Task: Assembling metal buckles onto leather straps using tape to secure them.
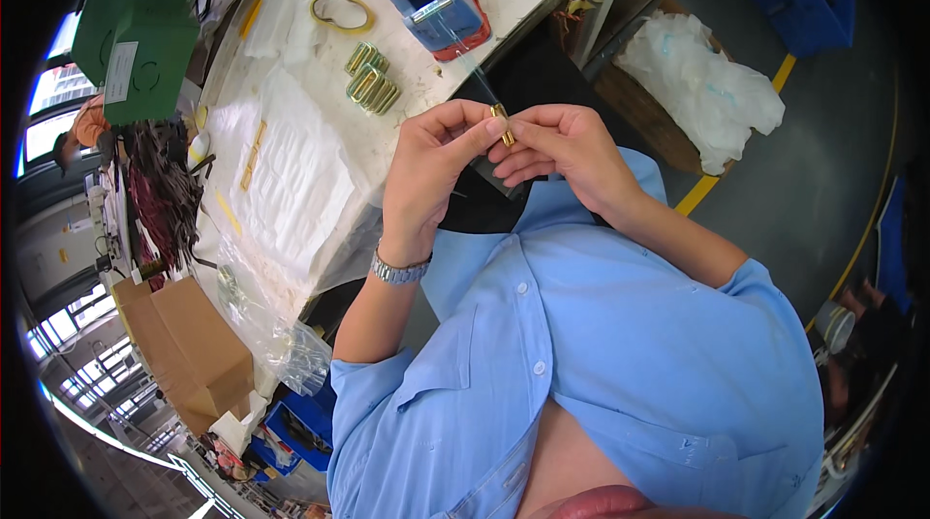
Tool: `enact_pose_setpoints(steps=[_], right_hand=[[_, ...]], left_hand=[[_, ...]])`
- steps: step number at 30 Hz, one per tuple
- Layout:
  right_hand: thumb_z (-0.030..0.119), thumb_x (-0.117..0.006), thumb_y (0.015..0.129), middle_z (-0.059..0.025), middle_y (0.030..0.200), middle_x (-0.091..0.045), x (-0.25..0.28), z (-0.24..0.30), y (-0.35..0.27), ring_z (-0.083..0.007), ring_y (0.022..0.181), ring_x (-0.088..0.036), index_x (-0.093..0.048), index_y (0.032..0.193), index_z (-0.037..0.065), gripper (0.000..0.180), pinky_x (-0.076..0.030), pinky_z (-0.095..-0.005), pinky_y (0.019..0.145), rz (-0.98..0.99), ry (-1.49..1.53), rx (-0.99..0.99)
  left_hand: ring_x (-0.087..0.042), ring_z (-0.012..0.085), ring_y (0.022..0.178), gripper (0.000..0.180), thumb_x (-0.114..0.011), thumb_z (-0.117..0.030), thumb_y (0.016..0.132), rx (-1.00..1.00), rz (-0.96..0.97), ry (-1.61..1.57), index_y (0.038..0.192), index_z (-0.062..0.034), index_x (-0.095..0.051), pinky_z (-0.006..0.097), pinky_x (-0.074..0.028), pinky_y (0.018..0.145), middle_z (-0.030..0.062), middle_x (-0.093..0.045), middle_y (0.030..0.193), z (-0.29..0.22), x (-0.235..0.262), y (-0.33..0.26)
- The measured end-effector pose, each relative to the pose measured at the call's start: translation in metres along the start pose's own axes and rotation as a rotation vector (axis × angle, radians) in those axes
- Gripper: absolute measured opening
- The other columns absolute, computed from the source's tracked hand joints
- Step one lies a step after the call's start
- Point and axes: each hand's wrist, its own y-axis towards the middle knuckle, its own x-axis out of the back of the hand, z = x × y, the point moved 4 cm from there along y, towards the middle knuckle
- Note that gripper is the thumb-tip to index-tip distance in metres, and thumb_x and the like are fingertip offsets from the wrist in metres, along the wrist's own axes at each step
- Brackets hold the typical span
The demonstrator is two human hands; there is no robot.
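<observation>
Between my two hands, at the table's edge, is a small shiny gold metal buckle (501,122). My left hand (431,156) pinches it between thumb and fingers. From the other side, my right hand (576,151) grips it with thumb and forefinger, the other fingers curled below. Just beyond my hands stands a blue tape dispenser (441,20) with a dark blue roll. A thin clear strip (469,61) shows between the dispenser and the buckle. Several similar gold rectangular buckles (373,91) lie in a cluster on the table to the left of the dispenser.
A yellowish tape roll (341,12) and white sheeting (300,170) lie on the white table (412,83). A gold strip (254,156) rests on the sheeting. Left are a cardboard box (189,345) and clear plastic bag (291,349). Right, a white plastic bag (702,83) fills a floor box.
</observation>
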Motion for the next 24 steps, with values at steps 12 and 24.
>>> enact_pose_setpoints(steps=[12,24], right_hand=[[0.020,-0.063,0.113,-0.0216,0.105,-0.080,-0.006,0.004,-0.003,-0.0265,0.089,-0.082,-0.070,0.123,-0.011,0.033,-0.069,-0.0349,0.083,-0.029,0.002,0.021],[0.018,-0.062,0.113,-0.0218,0.111,-0.080,-0.004,0.014,-0.006,-0.0254,0.096,-0.082,-0.065,0.120,-0.005,0.024,-0.069,-0.0388,0.088,0.016,-0.061,-0.001]], left_hand=[[-0.067,0.0066,0.086,0.014,-0.071,-0.009,0.105,-0.083,-0.168,-0.198,0.110,0.0024,-0.078,0.022,-0.053,0.077,0.0034,-0.078,0.101,0.028,-0.011,0.001],[-0.066,0.0071,0.081,0.011,-0.071,-0.013,0.105,0.020,-0.179,-0.199,0.103,-0.0023,-0.075,0.022,-0.054,0.073,0.0020,-0.075,0.097,0.036,-0.009,0.005]])
